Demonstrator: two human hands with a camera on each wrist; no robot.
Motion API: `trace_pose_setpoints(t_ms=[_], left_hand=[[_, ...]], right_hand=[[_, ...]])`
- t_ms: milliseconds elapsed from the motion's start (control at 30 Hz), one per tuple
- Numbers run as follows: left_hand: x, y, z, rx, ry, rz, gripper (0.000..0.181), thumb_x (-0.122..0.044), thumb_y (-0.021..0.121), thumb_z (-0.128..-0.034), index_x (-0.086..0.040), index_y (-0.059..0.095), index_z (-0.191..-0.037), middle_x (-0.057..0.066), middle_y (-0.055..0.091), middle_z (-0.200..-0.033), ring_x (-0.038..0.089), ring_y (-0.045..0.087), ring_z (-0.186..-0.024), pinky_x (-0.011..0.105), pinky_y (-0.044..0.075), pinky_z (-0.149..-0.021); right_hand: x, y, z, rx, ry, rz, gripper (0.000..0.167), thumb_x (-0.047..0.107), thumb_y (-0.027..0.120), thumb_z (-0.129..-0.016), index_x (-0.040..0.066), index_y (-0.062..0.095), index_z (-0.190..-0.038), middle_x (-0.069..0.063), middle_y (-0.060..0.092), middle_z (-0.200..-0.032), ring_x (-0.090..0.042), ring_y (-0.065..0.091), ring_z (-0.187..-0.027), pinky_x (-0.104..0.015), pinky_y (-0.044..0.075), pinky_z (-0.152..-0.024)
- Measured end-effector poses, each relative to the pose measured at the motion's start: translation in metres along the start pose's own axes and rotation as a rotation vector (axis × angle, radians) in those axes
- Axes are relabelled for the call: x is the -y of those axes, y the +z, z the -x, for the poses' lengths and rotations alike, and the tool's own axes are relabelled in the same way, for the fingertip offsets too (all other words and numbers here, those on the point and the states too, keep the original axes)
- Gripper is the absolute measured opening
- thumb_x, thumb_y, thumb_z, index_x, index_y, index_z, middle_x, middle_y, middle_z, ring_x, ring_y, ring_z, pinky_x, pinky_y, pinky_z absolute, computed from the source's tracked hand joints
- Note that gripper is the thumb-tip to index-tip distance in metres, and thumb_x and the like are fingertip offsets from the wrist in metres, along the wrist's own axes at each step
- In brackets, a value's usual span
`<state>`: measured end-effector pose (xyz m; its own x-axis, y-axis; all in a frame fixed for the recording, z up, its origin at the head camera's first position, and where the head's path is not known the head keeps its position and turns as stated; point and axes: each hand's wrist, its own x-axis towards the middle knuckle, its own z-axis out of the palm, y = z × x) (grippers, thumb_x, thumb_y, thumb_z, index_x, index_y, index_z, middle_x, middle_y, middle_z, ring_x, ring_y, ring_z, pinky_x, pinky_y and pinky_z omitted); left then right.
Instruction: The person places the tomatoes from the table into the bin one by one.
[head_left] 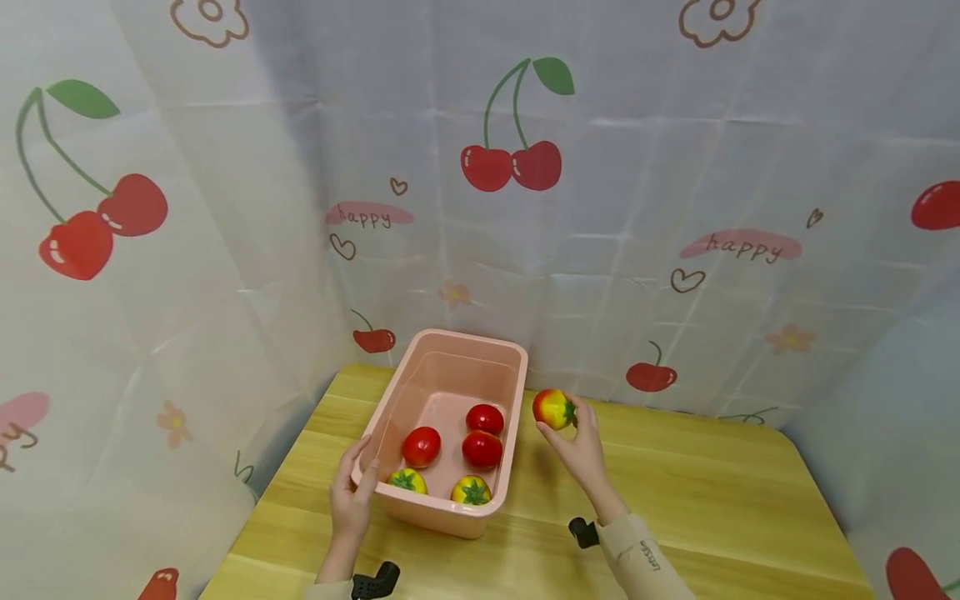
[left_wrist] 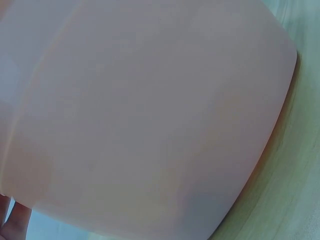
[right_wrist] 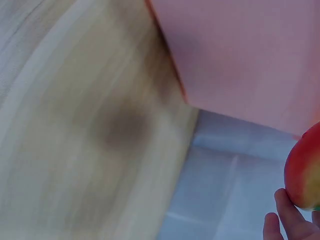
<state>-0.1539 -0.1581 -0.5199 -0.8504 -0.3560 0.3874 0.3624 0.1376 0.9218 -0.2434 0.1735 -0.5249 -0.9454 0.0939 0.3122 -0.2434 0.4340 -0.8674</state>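
Note:
My right hand pinches a glossy red-and-yellow toy fruit with a green leafy top, held in the air just right of the pink plastic bin. In the right wrist view, the fruit shows at the right edge above the fingertips. The bin stands on the table, and my left hand grips its rim at the near left corner. Inside lie several similar fruits: a red one at left, two red ones at right, and two with green tops along the near wall.
The wooden table extends to the right of the bin. A white curtain printed with cherries hangs behind the table and along both sides. In the left wrist view, the bin's outer wall fills most of the picture.

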Motion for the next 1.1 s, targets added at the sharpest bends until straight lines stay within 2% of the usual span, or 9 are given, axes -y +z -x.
trace_pose_setpoints(t_ms=[233,333,467,600,700,767,867,1100], left_hand=[[-0.002,-0.001,0.001,0.007,-0.021,-0.009,0.036,0.006,0.053,-0.089,0.01,0.052,-0.125,0.027,0.05,-0.13,0.012,0.051,-0.11,0.011,0.042,-0.087],[-0.002,-0.001,0.001,0.006,-0.021,-0.009,0.036,0.006,0.054,-0.0887,0.01,0.052,-0.124,0.027,0.05,-0.13,0.015,0.051,-0.111,0.011,0.041,-0.088],[-0.003,-0.001,0.001,0.003,-0.016,-0.014,0.036,0.006,0.054,-0.0886,0.011,0.052,-0.124,0.027,0.05,-0.129,0.013,0.051,-0.111,0.011,0.041,-0.088],[-0.002,-0.001,0.001,0.008,-0.01,-0.012,0.036,0.006,0.054,-0.0889,0.011,0.052,-0.124,0.028,0.05,-0.129,0.012,0.05,-0.111,0.011,0.041,-0.088],[-0.002,-0.001,0.0,0.012,-0.002,-0.005,0.036,0.007,0.054,-0.0886,0.012,0.051,-0.124,0.028,0.05,-0.129,0.016,0.051,-0.112,0.011,0.041,-0.088],[-0.001,-0.001,0.0,0.015,0.001,0.004,0.036,0.008,0.053,-0.0884,0.012,0.051,-0.124,0.029,0.05,-0.128,0.02,0.051,-0.111,0.011,0.041,-0.088],[-0.001,-0.001,0.0,0.018,-0.001,0.009,0.037,0.008,0.053,-0.0885,0.012,0.051,-0.125,0.029,0.05,-0.129,0.021,0.051,-0.111,0.011,0.041,-0.089],[-0.003,-0.002,0.0,0.026,-0.017,0.002,0.036,0.006,0.053,-0.0893,0.011,0.051,-0.125,0.027,0.05,-0.13,0.013,0.049,-0.113,0.011,0.039,-0.09]], right_hand=[[0.026,-0.003,0.001,-0.011,-0.052,-0.052,0.066,0.024,0.077,-0.079,0.011,0.043,-0.134,-0.014,0.039,-0.132,-0.029,0.042,-0.117,-0.052,0.034,-0.102],[0.036,-0.003,0.002,-0.016,-0.067,-0.069,0.066,0.024,0.077,-0.078,0.013,0.043,-0.134,-0.013,0.04,-0.132,-0.028,0.043,-0.117,-0.053,0.034,-0.102],[0.05,-0.004,0.003,-0.006,-0.077,-0.084,0.067,0.023,0.077,-0.078,0.014,0.043,-0.135,-0.012,0.039,-0.134,-0.029,0.042,-0.118,-0.054,0.033,-0.102],[0.076,-0.008,0.009,0.008,-0.111,-0.106,0.067,0.012,0.076,-0.079,0.004,0.042,-0.136,-0.019,0.038,-0.134,-0.035,0.041,-0.118,-0.055,0.032,-0.102],[0.099,-0.012,0.014,0.019,-0.135,-0.115,0.066,0.005,0.074,-0.079,-0.003,0.041,-0.134,-0.023,0.038,-0.133,-0.037,0.041,-0.117,-0.055,0.032,-0.101],[0.108,-0.013,0.017,0.029,-0.142,-0.111,0.065,0.005,0.074,-0.079,-0.004,0.041,-0.134,-0.023,0.039,-0.133,-0.038,0.042,-0.116,-0.056,0.032,-0.101],[0.113,-0.012,0.019,0.046,-0.152,-0.104,0.066,0.004,0.074,-0.079,-0.003,0.041,-0.135,-0.023,0.039,-0.134,-0.04,0.044,-0.115,-0.059,0.03,-0.101],[0.086,-0.001,0.016,0.083,-0.118,-0.07,0.073,0.019,0.077,-0.079,0.016,0.037,-0.141,-0.012,0.039,-0.141,-0.036,0.044,-0.121,-0.062,0.027,-0.102]])
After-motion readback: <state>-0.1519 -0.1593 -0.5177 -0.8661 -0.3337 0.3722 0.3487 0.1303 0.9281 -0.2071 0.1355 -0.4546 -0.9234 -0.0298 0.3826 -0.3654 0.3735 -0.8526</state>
